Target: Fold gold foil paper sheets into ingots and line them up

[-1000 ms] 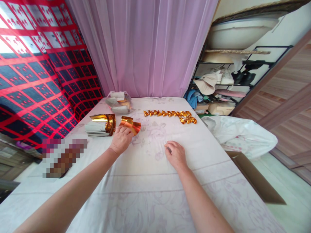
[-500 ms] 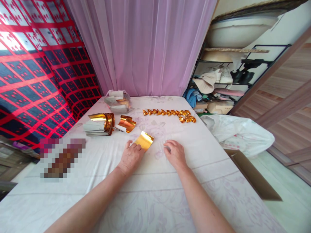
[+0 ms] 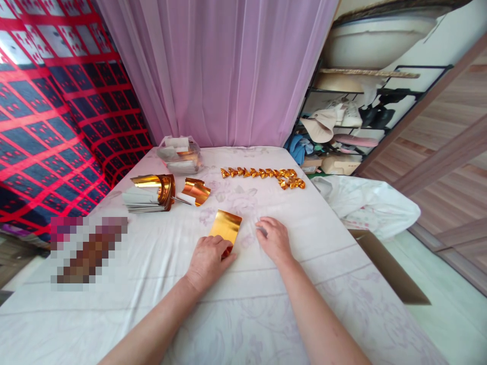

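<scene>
A cloth-covered surface point(image 3: 160, 263) before a pink curtain point(image 3: 224, 71) is being worked at. A gold foil sheet point(image 3: 225, 226) is being pinched at its near edge by the left hand point(image 3: 208, 259), fingers curled on it, at the surface's middle. The right hand point(image 3: 273, 238) is being rested just beside it, loosely bent, holding nothing. Farther back, a stack of foil sheets point(image 3: 150, 192), a curled foil piece point(image 3: 195, 189) and a row of folded gold pieces point(image 3: 262, 175) are being kept.

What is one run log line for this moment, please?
left hand: holds gold foil sheet | right hand: flat on tablecloth, beside sheet | far: foil stack, row of folded gold pieces
</scene>
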{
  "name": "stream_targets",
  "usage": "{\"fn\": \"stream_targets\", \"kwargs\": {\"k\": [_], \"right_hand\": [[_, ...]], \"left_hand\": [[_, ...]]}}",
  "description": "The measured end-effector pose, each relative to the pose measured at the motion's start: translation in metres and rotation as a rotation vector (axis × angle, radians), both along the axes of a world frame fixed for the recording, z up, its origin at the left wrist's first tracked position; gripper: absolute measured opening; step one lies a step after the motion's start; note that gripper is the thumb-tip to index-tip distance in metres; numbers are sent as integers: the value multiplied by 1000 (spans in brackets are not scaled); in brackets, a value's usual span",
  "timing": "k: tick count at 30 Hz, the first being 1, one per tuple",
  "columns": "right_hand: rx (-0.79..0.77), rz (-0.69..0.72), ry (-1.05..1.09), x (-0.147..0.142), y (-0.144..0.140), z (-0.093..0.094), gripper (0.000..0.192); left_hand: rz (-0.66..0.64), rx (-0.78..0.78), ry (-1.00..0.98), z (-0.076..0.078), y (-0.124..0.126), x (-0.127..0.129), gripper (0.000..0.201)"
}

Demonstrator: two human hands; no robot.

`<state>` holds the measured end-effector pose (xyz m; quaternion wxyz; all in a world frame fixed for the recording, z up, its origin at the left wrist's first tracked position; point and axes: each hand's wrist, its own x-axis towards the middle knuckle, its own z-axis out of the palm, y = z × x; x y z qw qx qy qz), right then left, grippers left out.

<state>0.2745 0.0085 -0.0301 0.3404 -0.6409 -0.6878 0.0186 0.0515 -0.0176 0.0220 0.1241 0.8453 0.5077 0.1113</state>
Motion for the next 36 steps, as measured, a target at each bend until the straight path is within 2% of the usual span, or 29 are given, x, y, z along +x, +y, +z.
{"fn": "stream_targets", "kwargs": {"k": [10, 20, 36], "right_hand": [[26, -2, -10, 1, -1, -3, 17], [43, 18, -19, 3, -1, -2, 17], [46, 26, -2, 3, -1, -4, 19]], "left_hand": [[-8, -11, -159, -10, -3, -7, 13], [-12, 26, -195, -17, -5, -9, 13], [-6, 23, -174, -18, -5, -9, 12]]}}
